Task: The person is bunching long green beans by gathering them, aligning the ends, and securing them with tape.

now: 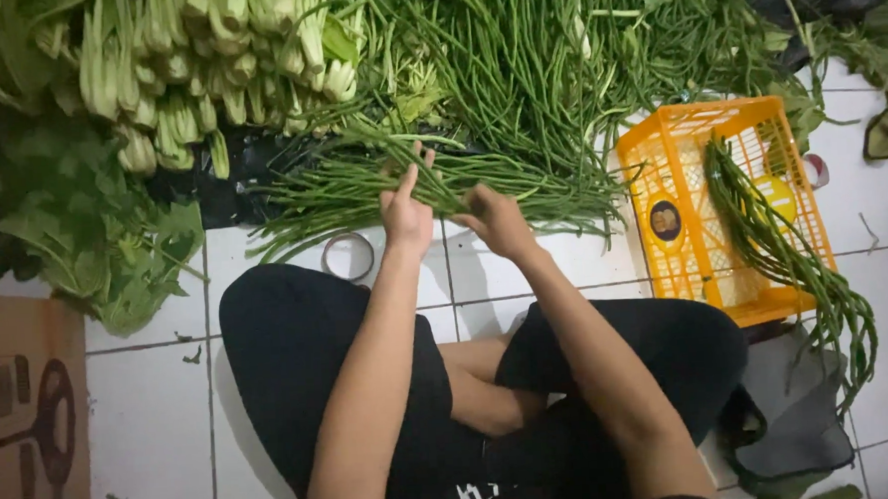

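A person sits cross-legged on a white tiled floor (152,412), and both hands work in the middle of the frame on a loose sheaf of long beans (361,188) lying crosswise just above the knees. The left hand (406,213) is curled around a gathered handful of the beans with the fingers raised; the right hand (496,220) is closed on the same strands just beside it. Judging by how things lie, the sorting is partly done: one bundle of long beans (783,245) already drapes across the orange plastic crate (692,219) at the right and hangs over its near edge, while a far larger heap of long beans (546,65) spreads across the top centre, untouched. A roll of tape (347,256) lies on the floor just left of the left wrist. Open room is tight: stacked pale-stemmed greens (217,70) fill the upper left, leafy greens (74,236) crowd the left edge, a cardboard box (22,418) sits at lower left, and the crate closes the right. Bare tiles show only between the knees and the sheaf and at lower left.
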